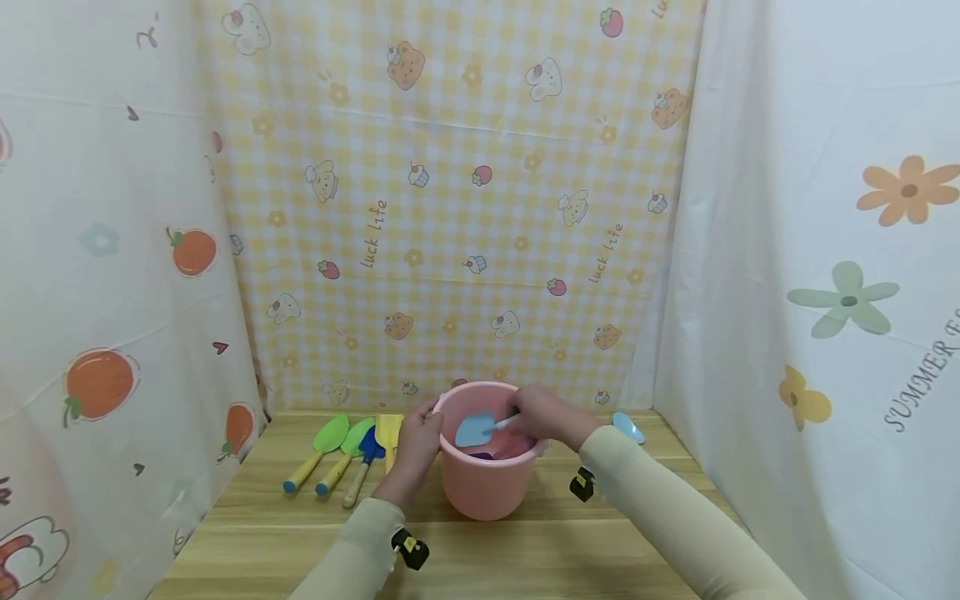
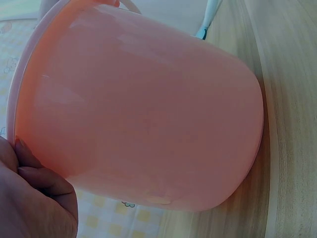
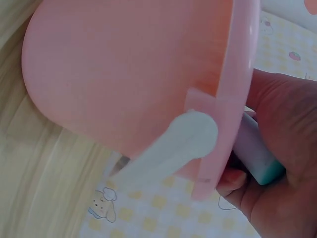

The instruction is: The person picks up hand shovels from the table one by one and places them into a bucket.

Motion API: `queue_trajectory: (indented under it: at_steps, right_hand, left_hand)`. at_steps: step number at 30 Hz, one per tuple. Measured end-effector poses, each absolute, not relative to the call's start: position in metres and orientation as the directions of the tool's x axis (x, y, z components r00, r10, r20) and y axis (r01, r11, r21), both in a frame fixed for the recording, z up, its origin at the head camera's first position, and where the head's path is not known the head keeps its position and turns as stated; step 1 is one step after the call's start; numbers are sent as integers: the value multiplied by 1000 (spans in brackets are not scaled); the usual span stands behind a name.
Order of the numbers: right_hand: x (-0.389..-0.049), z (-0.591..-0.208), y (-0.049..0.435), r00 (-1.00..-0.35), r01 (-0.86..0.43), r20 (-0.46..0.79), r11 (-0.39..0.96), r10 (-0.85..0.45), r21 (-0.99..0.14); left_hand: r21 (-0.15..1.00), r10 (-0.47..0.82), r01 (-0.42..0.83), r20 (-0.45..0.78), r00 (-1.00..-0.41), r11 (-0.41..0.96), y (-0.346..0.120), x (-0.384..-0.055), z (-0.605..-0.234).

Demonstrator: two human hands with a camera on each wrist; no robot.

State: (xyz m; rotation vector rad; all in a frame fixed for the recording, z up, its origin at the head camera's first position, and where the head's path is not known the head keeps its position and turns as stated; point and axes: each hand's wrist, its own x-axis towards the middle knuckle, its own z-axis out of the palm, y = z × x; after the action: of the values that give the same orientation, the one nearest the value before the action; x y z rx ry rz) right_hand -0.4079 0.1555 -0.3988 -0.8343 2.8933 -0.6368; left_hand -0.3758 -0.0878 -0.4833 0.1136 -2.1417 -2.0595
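Observation:
A pink bucket (image 1: 489,483) stands upright on the wooden table. My left hand (image 1: 417,442) grips its rim at the left, thumb and fingers pinched over the edge in the left wrist view. Over the right side of the rim reaches my right hand (image 1: 542,412), its fingers curled round the handle (image 3: 255,148) of a toy shovel, white with a teal end. The shovel's light blue blade (image 1: 474,429) lies inside the bucket's mouth. Below it shows a bit of something purple (image 1: 482,456), mostly hidden. A white bail handle (image 3: 190,134) hangs from the bucket's side.
Left of the bucket lie two green shovels (image 1: 331,433) with yellow handles, a blue shovel (image 1: 371,444) and a yellow shovel (image 1: 388,429). Another light blue shovel (image 1: 628,427) rests at the back right. Patterned curtains (image 1: 480,208) enclose the wooden table (image 1: 600,550) on three sides.

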Motion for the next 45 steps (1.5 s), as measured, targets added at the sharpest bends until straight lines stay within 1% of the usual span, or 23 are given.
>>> queue_trajectory:
  at_steps: [6,8,16,20,26,32,34,37,39,44,45]
  right_hand:
    - [-413,-403,153,-842,-515,36,781,-539,-354]
    - [-413,-403,151,-836,-518,22,775,-548,-362]
    - [-414,-403,147,-816,-550,10,770,-578,-324]
    - [-415,-407,144,-819,-535,-13,771,-574,-346]
    - [-416,-413,143,-810,-510,-43,738,-585,-442]
    - [-417,-416,143,-809,-513,-44,741,-586,-433]
    - [-418,-417,142,-811,-485,-62,728,-582,-485]
    - [-418,-418,141,-817,-462,-71,723,-572,-514]
    - [-418,-418,140,-811,-472,-67,717,-581,-513]
    - [-418,-418,137,-794,-531,-36,722,-606,-443]
    - [-417,-418,137,-794,-530,-38,722,-607,-445]
  left_hand:
    - [997,-166,66,72,-983,42,-87,-375,-482]
    - [997,-166,70,76,-983,43,-87,-375,-482]
    - [997,-180,73,74,-981,11,-87,-376,-481]
    - [998,-181,59,60,-982,10,-87,-376,-482]
    - [998,-171,62,63,-983,11,-87,-376,-482]
    - [998,-171,67,69,-983,19,-87,-375,-481]
    - [997,-170,73,75,-983,18,-88,-375,-481]
    - [997,-169,75,75,-983,12,-87,-375,-480]
    - [997,-167,81,82,-983,13,-88,-375,-480]
    - [997,-168,79,79,-983,8,-88,-375,-481]
    - [997,-167,77,76,-983,4,-88,-375,-481]
